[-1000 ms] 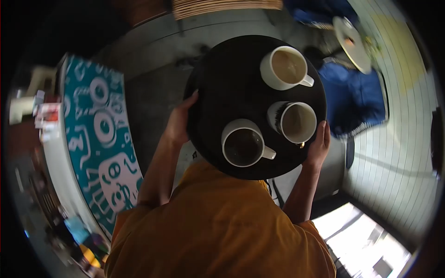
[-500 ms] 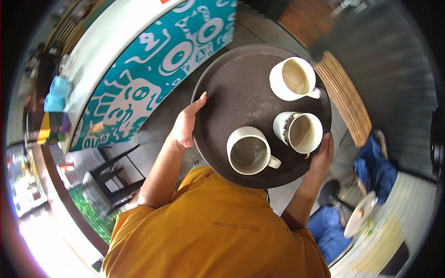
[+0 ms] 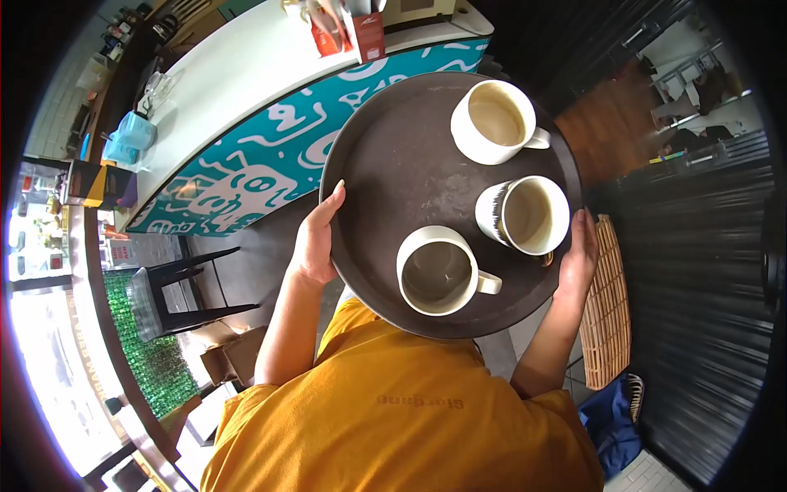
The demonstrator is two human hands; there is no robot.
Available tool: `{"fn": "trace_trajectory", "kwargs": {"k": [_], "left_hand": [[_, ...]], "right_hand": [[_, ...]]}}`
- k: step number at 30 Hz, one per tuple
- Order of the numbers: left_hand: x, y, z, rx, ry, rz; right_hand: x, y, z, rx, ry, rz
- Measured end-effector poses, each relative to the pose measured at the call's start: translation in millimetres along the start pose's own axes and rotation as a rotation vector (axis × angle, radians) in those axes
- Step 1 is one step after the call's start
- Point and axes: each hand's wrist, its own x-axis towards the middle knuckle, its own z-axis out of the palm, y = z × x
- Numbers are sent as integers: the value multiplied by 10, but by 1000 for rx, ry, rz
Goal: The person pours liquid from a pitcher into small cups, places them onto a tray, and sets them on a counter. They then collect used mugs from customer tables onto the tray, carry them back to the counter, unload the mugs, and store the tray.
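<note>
Between my two hands is a round dark brown tray [image 3: 385,156], held level in front of my orange shirt. My left hand [image 3: 316,242] grips its left rim, thumb over the top and fingers hidden beneath. On the opposite rim, my right hand [image 3: 579,261] is closed around the edge, close to a white mug with a dark feathery pattern [image 3: 492,215]. A plain white mug [image 3: 471,131] stands at the tray's far right, and another white mug [image 3: 438,283] is at the near side. All three are upright with some murky liquid or residue inside.
A counter with a teal-and-white patterned front [image 3: 246,184] curves along the left, carrying blue containers [image 3: 131,135] and a red box [image 3: 369,37]. Dark stools [image 3: 164,291] stand below it. To the right are a slatted wooden piece [image 3: 607,312], blue fabric [image 3: 613,426] and a dark corrugated wall [image 3: 697,238].
My view has turned: the counter's far end and red box show, while the plate and seated person's legs at right have left view. Both hands keep the tray; the mugs stay in place.
</note>
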Motion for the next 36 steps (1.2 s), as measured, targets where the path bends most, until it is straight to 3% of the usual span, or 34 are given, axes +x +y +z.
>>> {"fn": "trace_trajectory", "kwargs": {"k": [11,16,20,23,29,30,36], "left_hand": [[1820,127,1265,-6,-128,-54],[2865,336,2077,37,-5,-49],[3595,555,2499,18,-181,-104],[4040,702,2706,54,-103,-132],[4973,765,3211,70,46,-23],[5133,726,3251,53,70,-13],[6043,506,3786,-16,175,151]], "right_hand": [[2072,13,-229,23,25,-15],[3043,-186,-161,11,112,-3],[3897,-226,-108,-2,169,-12],[4442,-264,16,-9,171,18],[5750,-293,260,-7,27,-52],[5940,-267,304,-34,28,35],[7595,-168,368,51,-262,-57]]}}
